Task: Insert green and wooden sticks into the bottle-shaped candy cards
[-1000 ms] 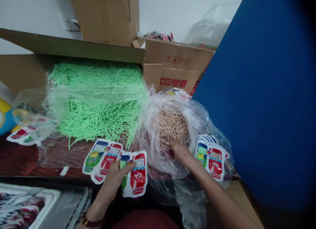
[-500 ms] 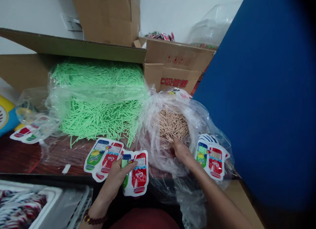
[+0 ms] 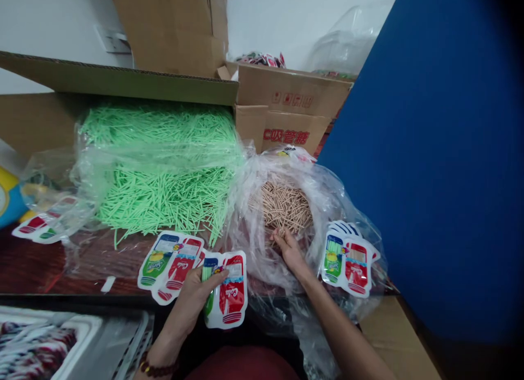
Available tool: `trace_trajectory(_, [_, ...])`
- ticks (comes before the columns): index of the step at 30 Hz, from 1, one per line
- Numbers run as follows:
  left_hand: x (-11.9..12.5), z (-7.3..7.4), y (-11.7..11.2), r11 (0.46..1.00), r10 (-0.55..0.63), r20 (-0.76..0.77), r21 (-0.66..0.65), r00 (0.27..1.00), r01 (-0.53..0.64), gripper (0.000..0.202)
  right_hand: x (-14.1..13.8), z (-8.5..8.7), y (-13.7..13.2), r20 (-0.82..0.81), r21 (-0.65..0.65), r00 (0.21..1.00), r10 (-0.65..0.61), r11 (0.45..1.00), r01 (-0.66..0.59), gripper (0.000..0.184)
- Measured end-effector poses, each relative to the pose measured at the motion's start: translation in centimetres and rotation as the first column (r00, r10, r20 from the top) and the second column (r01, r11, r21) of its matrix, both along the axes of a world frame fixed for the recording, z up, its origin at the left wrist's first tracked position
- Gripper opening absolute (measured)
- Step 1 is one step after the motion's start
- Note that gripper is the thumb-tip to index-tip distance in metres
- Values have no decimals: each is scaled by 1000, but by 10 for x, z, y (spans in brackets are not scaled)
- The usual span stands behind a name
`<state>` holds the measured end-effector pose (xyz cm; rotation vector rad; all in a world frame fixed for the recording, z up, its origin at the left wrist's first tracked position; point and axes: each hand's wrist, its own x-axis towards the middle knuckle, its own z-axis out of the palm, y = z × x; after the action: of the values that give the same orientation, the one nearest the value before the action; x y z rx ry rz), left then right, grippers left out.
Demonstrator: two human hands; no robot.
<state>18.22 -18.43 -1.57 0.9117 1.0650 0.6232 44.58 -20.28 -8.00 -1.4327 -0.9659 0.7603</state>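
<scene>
My left hand (image 3: 196,292) is closed on a white-edged pouch (image 3: 232,292) printed with a green Sprite bottle and a red Cola bottle. Green straws show through its clear green-side window. At the near edge of a heap of short brown candy straws (image 3: 286,202), my right hand (image 3: 290,249) has its fingers pinched round a few of them. The heap lies in an open clear plastic bag (image 3: 249,232). Beside my left hand, flat printed pouches (image 3: 164,260) overlap on the table. To the left of the bag is a big pile of thin green candy straws (image 3: 164,189).
Filled-looking pouches (image 3: 347,262) are stacked on plastic at the right. Behind stands a cardboard box (image 3: 295,110) with red lettering. A blue panel (image 3: 434,167) borders the right side. At lower left is a white foam tray (image 3: 88,336) of printed pieces.
My right hand has drawn slightly left and its fingertips have come together on some brown straws. My left hand still holds the pouch. The view has shifted a little.
</scene>
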Motion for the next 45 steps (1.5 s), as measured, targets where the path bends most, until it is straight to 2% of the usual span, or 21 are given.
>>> trace_trajectory(6, [-1,-5,0,999,-30,17,-17,999,30,26,-2,4,-5,56,0,998,-37,999,37,24])
trace_trajectory(10, [1,-2,-2,996,-80,62,-31,995,82,23,-4,10,-9,110,-25,993,-39,999,42,26])
trace_trajectory(11, [3,0,-2,995,-91,67,-32,994,94,22,-4,13,-9,65,-8,995,-74,997,75,25])
trace_trajectory(13, [6,3,-3,993,-109,76,-31,991,112,21,-4,25,-9,-144,60,979,-144,986,154,22])
trace_trajectory(16, [14,9,-3,989,-146,90,-24,985,149,20,-11,52,-10,-476,172,877,-69,970,169,20])
trace_trajectory(20, [26,19,-3,970,-237,126,-19,963,241,21,-37,86,-14,-588,248,809,27,957,149,13])
trace_trajectory(24, [31,27,-4,961,-275,161,4,948,278,21,-68,102,-16,-670,295,736,103,946,136,12])
trace_trajectory(29, [29,29,-3,961,-276,187,31,943,275,18,-88,102,-15,-666,280,736,122,955,95,15])
trace_trajectory(37, [30,29,-3,967,-250,224,5,942,255,21,-96,97,-25,-693,109,721,11,990,89,22])
trace_trajectory(42, [29,27,-2,970,-244,207,27,948,244,21,-92,92,-32,-685,137,727,43,988,70,21])
trace_trajectory(45, [29,24,0,967,-251,170,80,953,241,23,-87,91,-35,-667,150,734,130,988,-39,17])
